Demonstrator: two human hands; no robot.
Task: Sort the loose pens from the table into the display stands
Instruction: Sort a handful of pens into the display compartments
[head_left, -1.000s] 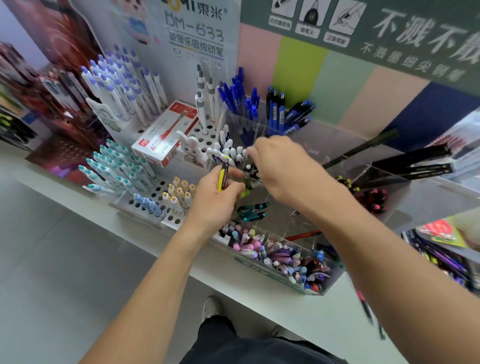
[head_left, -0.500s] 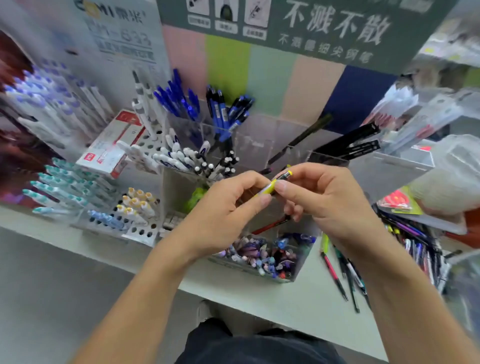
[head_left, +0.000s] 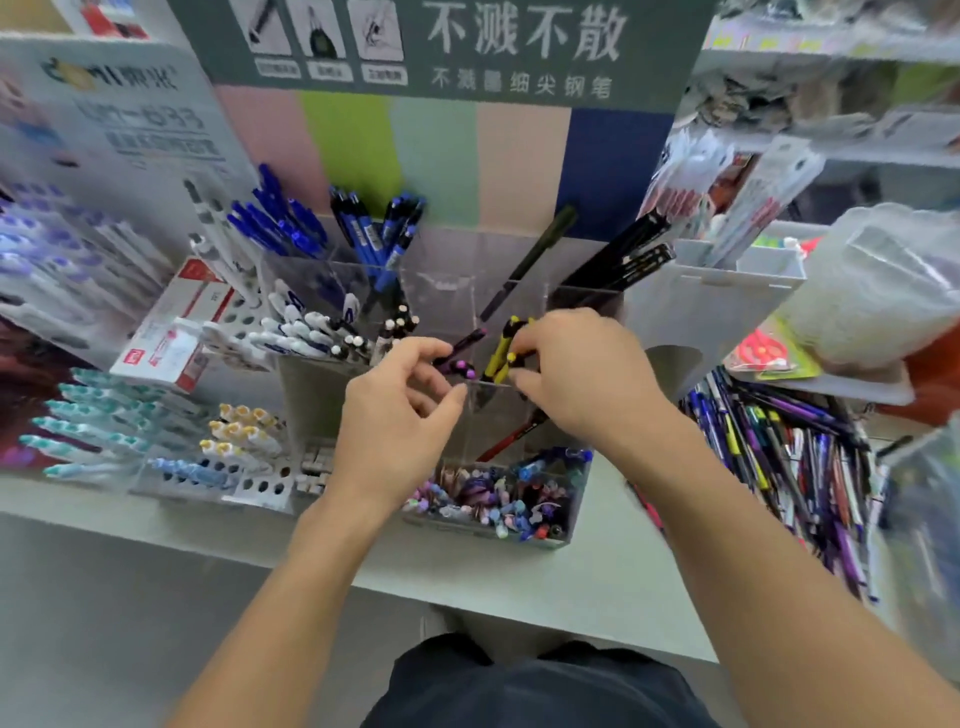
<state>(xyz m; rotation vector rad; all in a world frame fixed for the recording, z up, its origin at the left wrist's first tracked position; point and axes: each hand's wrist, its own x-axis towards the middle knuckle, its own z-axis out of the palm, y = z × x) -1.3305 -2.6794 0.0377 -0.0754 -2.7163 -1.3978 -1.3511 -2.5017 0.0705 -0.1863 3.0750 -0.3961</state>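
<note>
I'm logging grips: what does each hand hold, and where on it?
The right hand pinches yellow pens near their upper ends. The left hand holds nothing that I can see.

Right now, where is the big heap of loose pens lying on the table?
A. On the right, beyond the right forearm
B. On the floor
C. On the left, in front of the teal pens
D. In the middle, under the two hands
A: the heap of loose pens lies on the table on the right side, past the right hand and its forearm.
</note>
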